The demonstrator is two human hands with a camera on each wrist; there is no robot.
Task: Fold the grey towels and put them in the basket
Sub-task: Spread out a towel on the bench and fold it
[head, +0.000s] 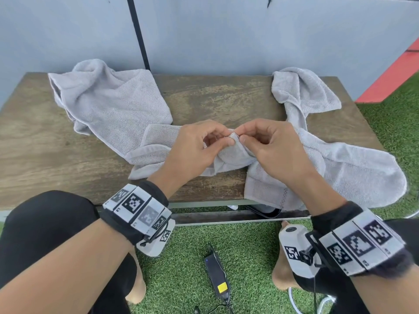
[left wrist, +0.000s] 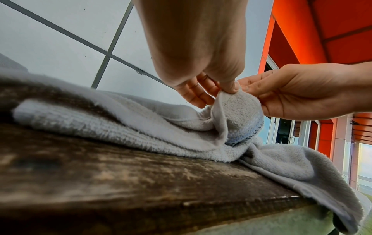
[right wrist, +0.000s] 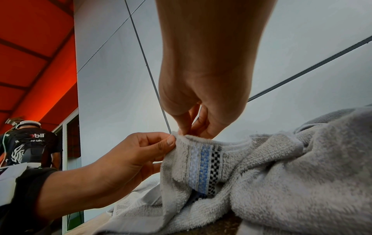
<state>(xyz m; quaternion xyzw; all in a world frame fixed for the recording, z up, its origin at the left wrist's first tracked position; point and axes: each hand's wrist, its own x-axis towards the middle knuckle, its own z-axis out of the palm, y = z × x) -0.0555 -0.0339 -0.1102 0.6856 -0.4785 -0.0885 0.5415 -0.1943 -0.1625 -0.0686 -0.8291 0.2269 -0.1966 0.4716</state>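
Note:
Two grey towels lie on a wooden table (head: pixel 40 141). One crumpled towel (head: pixel 108 103) sits at the back left. The other towel (head: pixel 344 173) runs from the back right to the front edge and hangs over it. My left hand (head: pixel 227 137) and right hand (head: pixel 241 135) meet at the table's middle, and both pinch a raised edge of this towel (left wrist: pixel 237 108) between thumb and fingers. Just below the pinched edge in the right wrist view is a blue and black checked band (right wrist: pixel 203 167). No basket is in view.
A grey wall with a black pole (head: pixel 138 32) stands behind the table. On the artificial grass (head: pixel 249 245) between my knees lies a black device (head: pixel 217 277) with a yellow sticker and a cable. Another person (right wrist: pixel 30 147) stands far off, seen in the right wrist view.

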